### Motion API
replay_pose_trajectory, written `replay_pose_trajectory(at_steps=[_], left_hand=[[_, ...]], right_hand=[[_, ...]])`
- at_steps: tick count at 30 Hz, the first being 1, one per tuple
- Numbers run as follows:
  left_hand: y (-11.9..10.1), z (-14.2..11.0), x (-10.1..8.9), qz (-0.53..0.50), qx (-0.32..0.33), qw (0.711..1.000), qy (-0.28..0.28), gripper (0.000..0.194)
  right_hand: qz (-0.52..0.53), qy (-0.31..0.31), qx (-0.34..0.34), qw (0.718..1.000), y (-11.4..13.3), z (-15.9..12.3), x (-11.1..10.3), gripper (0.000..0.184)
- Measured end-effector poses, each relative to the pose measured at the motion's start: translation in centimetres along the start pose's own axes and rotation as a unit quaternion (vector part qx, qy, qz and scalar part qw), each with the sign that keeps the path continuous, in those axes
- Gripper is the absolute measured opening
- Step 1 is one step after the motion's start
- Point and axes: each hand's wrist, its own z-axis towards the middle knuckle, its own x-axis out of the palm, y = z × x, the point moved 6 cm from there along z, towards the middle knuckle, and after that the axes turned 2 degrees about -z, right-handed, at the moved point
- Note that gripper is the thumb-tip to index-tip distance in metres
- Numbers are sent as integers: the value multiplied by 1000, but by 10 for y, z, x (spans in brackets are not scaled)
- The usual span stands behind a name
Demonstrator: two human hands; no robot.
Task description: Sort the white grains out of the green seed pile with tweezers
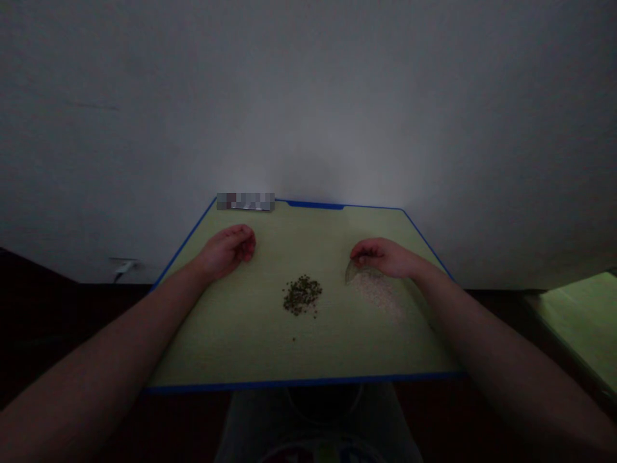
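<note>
My left hand (pixel 228 251) rests on the left side of the table, its fingers curled in, and nothing shows in them. On the right, my right hand (pixel 385 257) has its fingers bent over the rim of a see-through dish (pixel 351 272), which is partly hidden under the hand. Pale, rice-like grains (pixel 378 294) lie below this hand, spread toward the lower right; I cannot tell which of them are inside the dish. Between the hands, nearer to me, is a loose heap of small dark beans or seeds (pixel 302 294), with a few lying apart from it.
The pale yellow-green table (pixel 222 347) has a blue edge and stands against a grey wall (pixel 308 96). A blurred-out flat object (pixel 245 202) lies at the back left corner. A white plug (pixel 125 267) sits low on the wall at left. The light is dim.
</note>
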Motion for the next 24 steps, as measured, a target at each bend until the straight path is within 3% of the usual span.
replay_pose_trajectory(at_steps=[4,7,10,12,16,24], left_hand=[[-2,-2,1,-3,0,1000,-3,18],[-3,-2,2,-4,1,1000,-3,17],[-2,-2,1,-2,1,1000,-8,19],[-2,-1,1,-1,-4,1000,-8,19],[-2,-1,2,5,-1,1000,-8,19],[-1,-1,0,-5,-5,1000,-10,19]], right_hand=[[-10,-57,-11,998,13,-16,-8,16],[-60,-123,-40,990,38,-38,-4,19],[-141,-178,-64,972,65,-67,18,22],[-167,-183,-88,965,81,-85,42,25],[-208,-221,-108,947,93,-111,79,27],[-207,-238,-121,941,92,-111,99,29]])
